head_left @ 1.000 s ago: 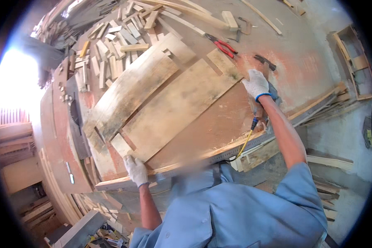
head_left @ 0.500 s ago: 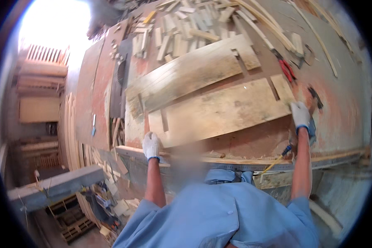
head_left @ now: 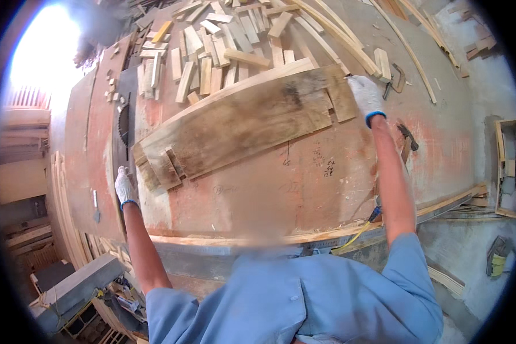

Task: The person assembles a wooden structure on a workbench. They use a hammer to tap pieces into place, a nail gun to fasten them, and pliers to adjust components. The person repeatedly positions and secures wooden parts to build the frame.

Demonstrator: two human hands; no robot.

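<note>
Two long notched wooden boards are stacked on the worktable, slanting up to the right. The upper board [head_left: 241, 112] is stained and darker; a pale strip of the lower board [head_left: 264, 75] shows along its far edge. My left hand [head_left: 125, 187], in a white glove, is just off the boards' left end with its fingers stretched and nothing in them. At the right end is my gloved right hand [head_left: 366, 95], close against the upper board. A dark tool tip pokes out beside it, and its fingers are mostly hidden.
Many short wood offcuts [head_left: 218, 54] lie beyond the boards, with long strips [head_left: 344, 40] at their right. A C-clamp [head_left: 398, 80] and a dark tool [head_left: 407, 137] lie on the worktable [head_left: 258, 195]. A saw blade [head_left: 123, 123] stands up at left.
The nearer board has moved away from me onto the other board. Both hands have gone farther out, and the left has come off the board. The red-handled pliers are now covered by my right hand.
</note>
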